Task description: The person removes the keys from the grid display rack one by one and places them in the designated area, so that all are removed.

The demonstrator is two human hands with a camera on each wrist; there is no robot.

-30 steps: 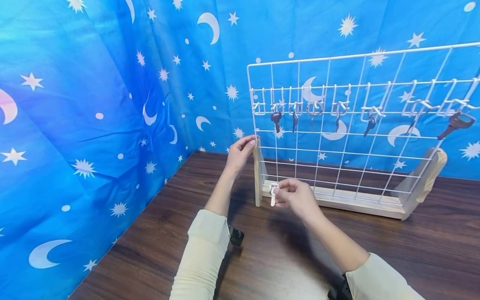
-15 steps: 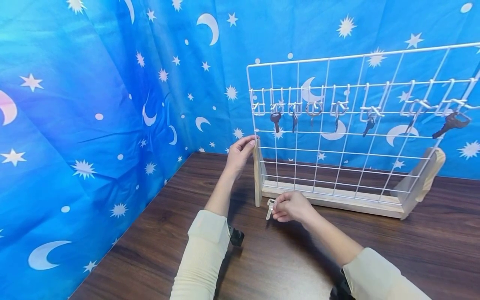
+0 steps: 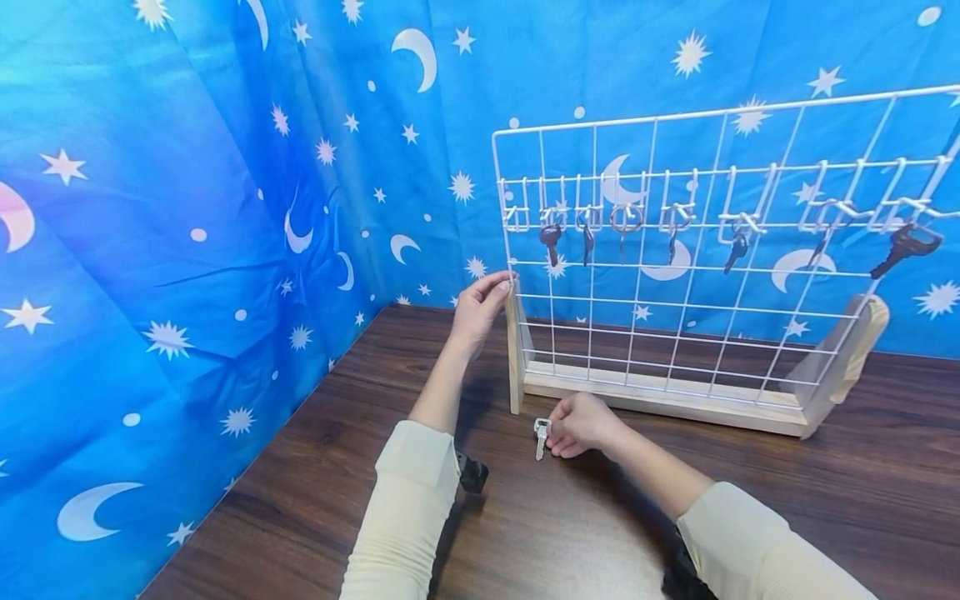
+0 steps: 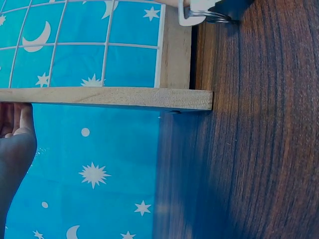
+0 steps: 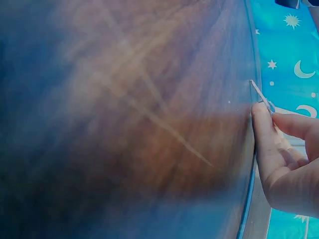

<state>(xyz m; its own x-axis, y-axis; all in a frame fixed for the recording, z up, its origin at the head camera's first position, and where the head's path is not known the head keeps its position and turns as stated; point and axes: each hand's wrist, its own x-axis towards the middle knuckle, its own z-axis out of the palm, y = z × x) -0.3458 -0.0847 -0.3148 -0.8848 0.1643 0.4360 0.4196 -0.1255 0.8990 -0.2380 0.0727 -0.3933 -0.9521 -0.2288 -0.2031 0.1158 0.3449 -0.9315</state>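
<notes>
My right hand (image 3: 585,427) pinches a silver key (image 3: 540,442) by its head, just in front of the rack and low over the table; its blade points down. In the right wrist view the key (image 5: 258,91) shows edge-on at the thumb and fingertip. The left wrist view catches its head and metal rings (image 4: 215,18) at the top edge. With fingers and thumb, my left hand (image 3: 478,310) holds the top of the wooden left post (image 3: 515,358) of a white wire-grid rack (image 3: 637,292). Its fingers partly go out of sight behind the post in the left wrist view.
Along the rack's upper part, several white hooks carry dark keys (image 3: 551,243) on rings. The leftmost hook (image 3: 517,218) bears no key. A wooden base bar (image 3: 675,402) joins the posts. Blue cloth (image 3: 187,292) with moons and stars surrounds the brown table (image 3: 300,500).
From the rack's bottom left corner, my right hand has come down and toward me with the key. My left hand has stayed at the post.
</notes>
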